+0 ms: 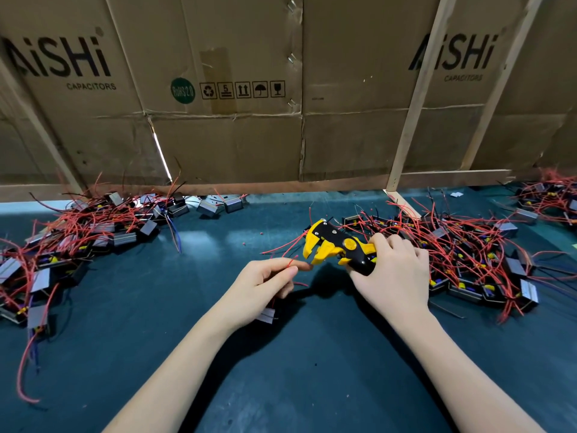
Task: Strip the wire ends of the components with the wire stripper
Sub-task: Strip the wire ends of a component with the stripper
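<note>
— Yellow and black tool at centre: what is it, and how is it held?
— Wire stripper (338, 249), gripped by its handles in the right hand (395, 276), fingers curled round them. Its yellow jaws stand parted and point left, towards the other hand.

— And the left hand (265, 287)?
— Thumb and forefinger pinch a thin red wire (288, 264); the wire end lies just beside the parted jaws, and whether it touches them cannot be told. Below the palm hangs a small grey component (267, 315), mostly hidden by the hand.

— Where do both hands sit on the worktop (281, 370)?
— Above its middle, over the dark green mat, nearer the back edge than the front.

— What lies to the right of the stripper?
— Right heap (468, 254): grey and black components tangled in red wires, running from just behind the right hand towards the right edge. A smaller cluster (546, 198) lies at the back right corner.

— And to the left?
— Left heap (78, 232): the same kind of parts and red wires, spread from the back edge down along the left edge. One long red wire (23, 370) trails from it towards the front left corner.

— What closes the back?
— Cardboard wall (218, 89) printed "AiSHi CAPACITORS", braced by pale wooden strips (418, 98).
</note>
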`<state>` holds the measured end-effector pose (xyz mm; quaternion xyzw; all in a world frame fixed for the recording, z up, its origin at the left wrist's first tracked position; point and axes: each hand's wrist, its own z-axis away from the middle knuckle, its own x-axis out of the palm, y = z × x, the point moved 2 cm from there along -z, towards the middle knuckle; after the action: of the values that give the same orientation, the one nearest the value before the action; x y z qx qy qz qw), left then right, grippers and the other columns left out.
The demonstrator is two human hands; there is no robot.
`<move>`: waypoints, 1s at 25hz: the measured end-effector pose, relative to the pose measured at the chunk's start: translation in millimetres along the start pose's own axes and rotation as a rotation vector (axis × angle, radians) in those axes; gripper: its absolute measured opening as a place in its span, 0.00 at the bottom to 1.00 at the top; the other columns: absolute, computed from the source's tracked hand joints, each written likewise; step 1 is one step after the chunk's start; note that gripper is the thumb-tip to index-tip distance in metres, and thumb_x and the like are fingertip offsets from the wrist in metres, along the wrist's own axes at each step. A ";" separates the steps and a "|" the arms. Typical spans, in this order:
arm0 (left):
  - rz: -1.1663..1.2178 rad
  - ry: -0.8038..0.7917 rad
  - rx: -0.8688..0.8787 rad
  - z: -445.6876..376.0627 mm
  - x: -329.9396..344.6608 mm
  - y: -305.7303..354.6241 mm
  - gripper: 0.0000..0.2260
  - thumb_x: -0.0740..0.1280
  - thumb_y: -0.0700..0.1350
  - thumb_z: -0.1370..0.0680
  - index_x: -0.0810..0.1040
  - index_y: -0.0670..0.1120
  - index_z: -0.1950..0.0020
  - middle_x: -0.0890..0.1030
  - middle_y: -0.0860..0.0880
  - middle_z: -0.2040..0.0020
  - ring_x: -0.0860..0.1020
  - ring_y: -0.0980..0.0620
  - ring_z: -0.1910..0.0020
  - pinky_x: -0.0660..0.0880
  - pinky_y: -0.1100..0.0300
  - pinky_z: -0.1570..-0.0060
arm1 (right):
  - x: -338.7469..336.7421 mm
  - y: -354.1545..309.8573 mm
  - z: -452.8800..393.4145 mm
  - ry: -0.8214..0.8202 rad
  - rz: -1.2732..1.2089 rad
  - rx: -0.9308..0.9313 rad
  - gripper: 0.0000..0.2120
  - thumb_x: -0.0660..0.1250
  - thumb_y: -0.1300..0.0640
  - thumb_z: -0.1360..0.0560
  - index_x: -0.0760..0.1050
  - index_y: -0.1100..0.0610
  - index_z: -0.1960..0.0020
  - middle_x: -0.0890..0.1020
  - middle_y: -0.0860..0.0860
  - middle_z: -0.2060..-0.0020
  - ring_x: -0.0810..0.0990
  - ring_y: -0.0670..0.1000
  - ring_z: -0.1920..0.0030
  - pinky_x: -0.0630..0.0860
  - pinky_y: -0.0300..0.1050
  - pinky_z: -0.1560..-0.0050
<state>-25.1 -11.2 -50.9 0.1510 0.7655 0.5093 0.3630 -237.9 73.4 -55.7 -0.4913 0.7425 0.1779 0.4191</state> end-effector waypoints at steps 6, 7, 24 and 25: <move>0.192 -0.010 -0.217 -12.8 5.3 2.5 0.16 0.52 0.43 0.16 0.74 0.43 0.59 0.66 0.53 0.73 0.64 0.59 0.75 0.63 0.63 0.68 | -1.2 0.8 0.3 -0.019 0.006 0.012 0.25 0.74 0.39 0.36 0.77 0.57 0.50 0.79 0.54 0.57 0.77 0.59 0.52 0.65 0.53 0.50; 0.125 0.011 -0.166 -9.7 4.6 1.8 0.16 0.54 0.42 0.15 0.73 0.43 0.61 0.69 0.54 0.71 0.65 0.59 0.73 0.63 0.65 0.67 | -1.6 -0.1 0.7 -0.020 0.017 0.009 0.25 0.74 0.39 0.36 0.77 0.57 0.50 0.79 0.54 0.57 0.77 0.59 0.52 0.65 0.53 0.49; -0.193 0.330 0.028 2.2 20.2 1.2 0.10 0.61 0.44 0.18 0.73 0.48 0.60 0.74 0.50 0.80 0.65 0.55 0.82 0.67 0.65 0.71 | 1.9 -6.2 5.1 -0.060 0.134 -0.021 0.29 0.72 0.34 0.35 0.78 0.57 0.47 0.80 0.55 0.56 0.78 0.59 0.53 0.66 0.53 0.49; -0.188 0.345 0.031 2.3 20.2 0.9 0.11 0.61 0.45 0.18 0.72 0.49 0.60 0.74 0.50 0.80 0.65 0.55 0.83 0.68 0.64 0.72 | 2.4 -6.1 5.0 -0.068 0.142 -0.016 0.30 0.71 0.34 0.35 0.78 0.57 0.46 0.80 0.55 0.56 0.78 0.59 0.52 0.66 0.53 0.49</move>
<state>-37.5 2.9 -58.7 -0.0052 0.8350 0.4794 0.2699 -230.8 72.6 -59.6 -0.4345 0.7592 0.2296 0.4267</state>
